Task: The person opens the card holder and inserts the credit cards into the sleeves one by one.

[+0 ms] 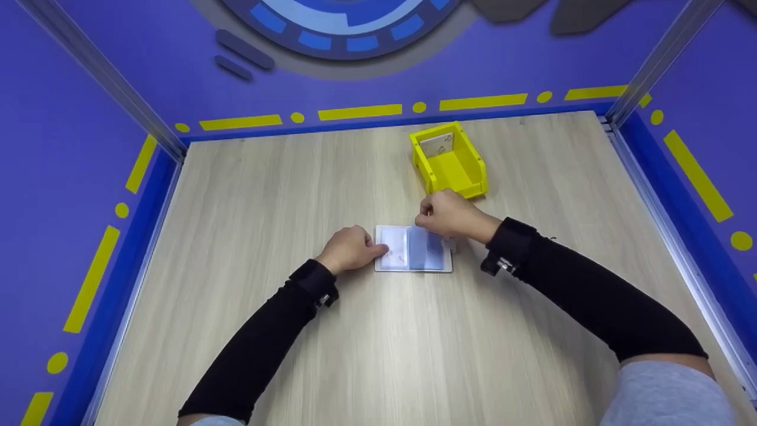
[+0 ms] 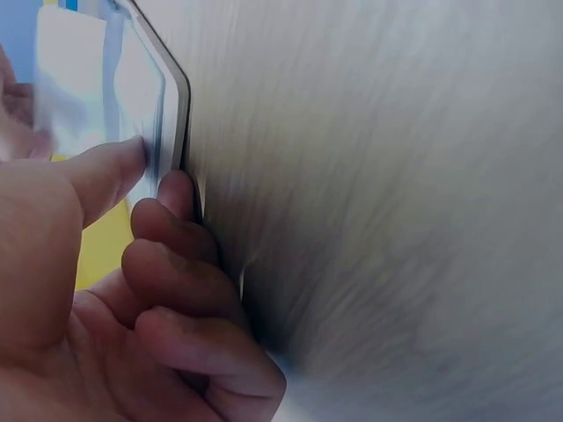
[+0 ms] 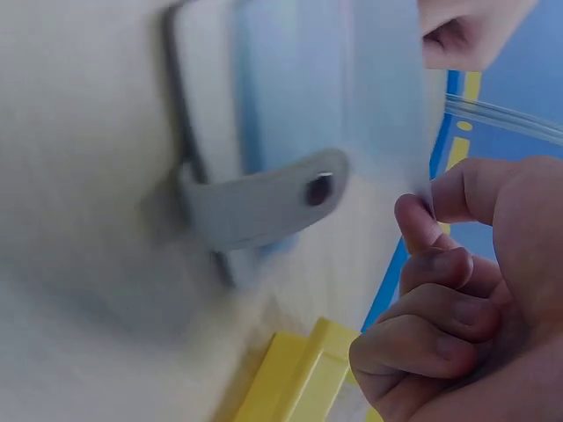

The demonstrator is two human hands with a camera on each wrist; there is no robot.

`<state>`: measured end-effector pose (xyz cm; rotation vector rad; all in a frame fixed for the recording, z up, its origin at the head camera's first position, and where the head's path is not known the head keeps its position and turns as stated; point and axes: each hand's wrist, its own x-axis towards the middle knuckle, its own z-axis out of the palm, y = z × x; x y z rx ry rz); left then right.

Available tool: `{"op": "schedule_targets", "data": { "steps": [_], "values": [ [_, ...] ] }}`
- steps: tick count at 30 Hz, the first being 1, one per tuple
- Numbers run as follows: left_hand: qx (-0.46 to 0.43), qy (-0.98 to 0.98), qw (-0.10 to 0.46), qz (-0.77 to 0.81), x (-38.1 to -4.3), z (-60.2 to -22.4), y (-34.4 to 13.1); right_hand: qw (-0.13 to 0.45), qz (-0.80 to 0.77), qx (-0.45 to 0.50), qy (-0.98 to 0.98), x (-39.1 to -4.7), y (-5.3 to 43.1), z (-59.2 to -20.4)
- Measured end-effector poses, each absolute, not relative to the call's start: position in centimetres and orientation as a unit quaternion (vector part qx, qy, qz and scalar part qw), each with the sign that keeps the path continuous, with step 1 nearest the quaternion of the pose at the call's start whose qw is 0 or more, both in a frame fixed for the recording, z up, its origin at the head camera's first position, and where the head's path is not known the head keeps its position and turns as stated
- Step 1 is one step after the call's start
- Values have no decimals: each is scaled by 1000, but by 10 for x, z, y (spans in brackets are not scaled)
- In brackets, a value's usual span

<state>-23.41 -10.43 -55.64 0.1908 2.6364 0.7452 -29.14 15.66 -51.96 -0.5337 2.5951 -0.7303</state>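
Desk point(image 1: 266, 195) carries a yellow open-front bin point(image 1: 454, 170) near its far edge, presumably within easy reach. Midway between the side edges, a snap-strap card holder point(image 1: 395, 242) lies open. The left hand point(image 1: 350, 248) pinches its left edge, apparently for steadiness; the right point(image 1: 450, 214) pinches a clear sleeve page point(image 3: 387, 97), seemingly to separate it. The strap point(image 3: 251, 213) is unfastened, freeing the pages.

Looks like a lab in here, I'd say: purple panels point(image 1: 502, 68) printed with yellow dashes point(image 1: 359, 112) and a round blue emblem point(image 1: 349, 26), joined by metal posts point(image 1: 99, 71), fence three sides of a wood-grain tabletop point(image 1: 266, 195)
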Motion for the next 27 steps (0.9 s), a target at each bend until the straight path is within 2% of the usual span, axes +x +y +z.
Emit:
{"op": "schedule_targets", "data": {
  "steps": [8,15,26,27],
  "values": [
    [67,943,192,262,-235,-557,-105,234,-300,-149,913,-296,140,-518],
    [66,944,193,261,-236,-556,-105,241,-328,-124,905,-300,126,-521],
    [82,940,186,274,-235,-554,-108,229,-302,-135,916,-302,100,-542],
    [89,939,178,279,-239,-566,-111,229,-295,-135,918,-301,99,-543]
  ]
}}
